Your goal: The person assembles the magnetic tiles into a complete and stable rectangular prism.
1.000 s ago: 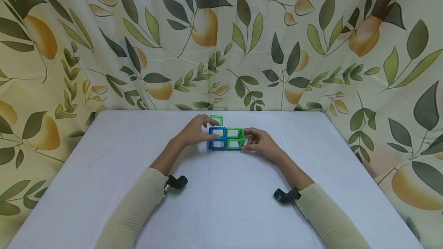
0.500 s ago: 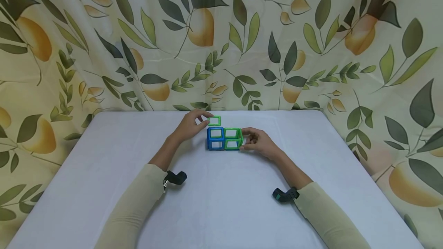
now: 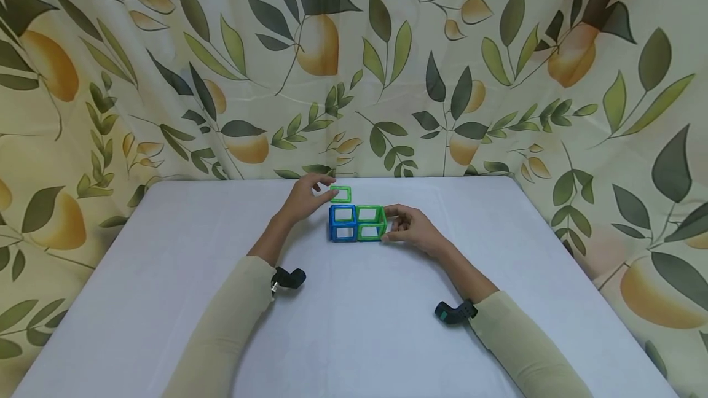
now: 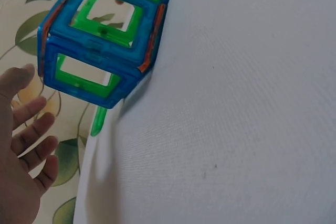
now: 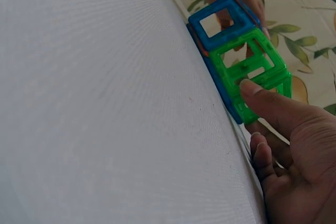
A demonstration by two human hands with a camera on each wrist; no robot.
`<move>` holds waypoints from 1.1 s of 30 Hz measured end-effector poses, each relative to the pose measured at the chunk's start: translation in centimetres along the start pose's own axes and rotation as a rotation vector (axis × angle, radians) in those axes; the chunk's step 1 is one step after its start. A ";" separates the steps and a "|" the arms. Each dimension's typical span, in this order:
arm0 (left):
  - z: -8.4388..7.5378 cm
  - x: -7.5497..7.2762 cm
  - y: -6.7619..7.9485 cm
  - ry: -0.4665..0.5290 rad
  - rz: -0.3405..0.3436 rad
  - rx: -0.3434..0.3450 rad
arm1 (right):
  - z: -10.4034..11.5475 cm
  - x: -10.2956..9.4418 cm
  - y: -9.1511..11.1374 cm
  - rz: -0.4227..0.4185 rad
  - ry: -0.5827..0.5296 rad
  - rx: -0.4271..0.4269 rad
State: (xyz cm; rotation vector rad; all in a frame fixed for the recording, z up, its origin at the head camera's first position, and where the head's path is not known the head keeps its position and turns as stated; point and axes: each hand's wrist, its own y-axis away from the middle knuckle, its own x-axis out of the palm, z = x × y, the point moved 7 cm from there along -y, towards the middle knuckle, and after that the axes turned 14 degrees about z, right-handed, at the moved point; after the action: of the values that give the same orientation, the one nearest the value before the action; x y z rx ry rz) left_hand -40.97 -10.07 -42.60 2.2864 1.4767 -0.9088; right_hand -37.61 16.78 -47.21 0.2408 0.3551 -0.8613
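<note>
A two-cube block of magnetic tiles [image 3: 343, 224], blue on the left and green on the right, stands on the table. My right hand [image 3: 412, 227] holds its green end; in the right wrist view the thumb lies on a green tile [image 5: 273, 59] and the other fingers bend behind. Behind the block is a loose green square tile [image 3: 340, 187], seen as a thin green strip in the left wrist view. My left hand [image 3: 305, 197] is beside that tile, thumb and fingers apart. Its fingers [image 4: 32, 134] are loosely spread, away from the blue cube [image 4: 94, 51].
A white cloth covers the table [image 3: 354, 318], whose back edge runs just behind the loose tile. A curtain [image 3: 398, 78] printed with fruit and leaves hangs beyond it. Black wrist cameras [image 3: 290, 278] sit on both sleeves.
My left hand has let go of the blue side and drawn back to the left, towards the loose green tile. The right hand keeps its grip on the block.
</note>
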 end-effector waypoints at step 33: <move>3.6 2.4 -2.9 -0.165 0.036 -0.124 | 0.2 0.1 0.2 -0.005 0.012 -0.006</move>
State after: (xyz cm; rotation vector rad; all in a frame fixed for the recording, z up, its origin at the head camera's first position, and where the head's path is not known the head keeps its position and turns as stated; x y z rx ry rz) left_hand -44.20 -8.96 -46.63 2.0898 1.3781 -0.9434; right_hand -37.34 16.84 -47.08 0.2401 0.3693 -0.8636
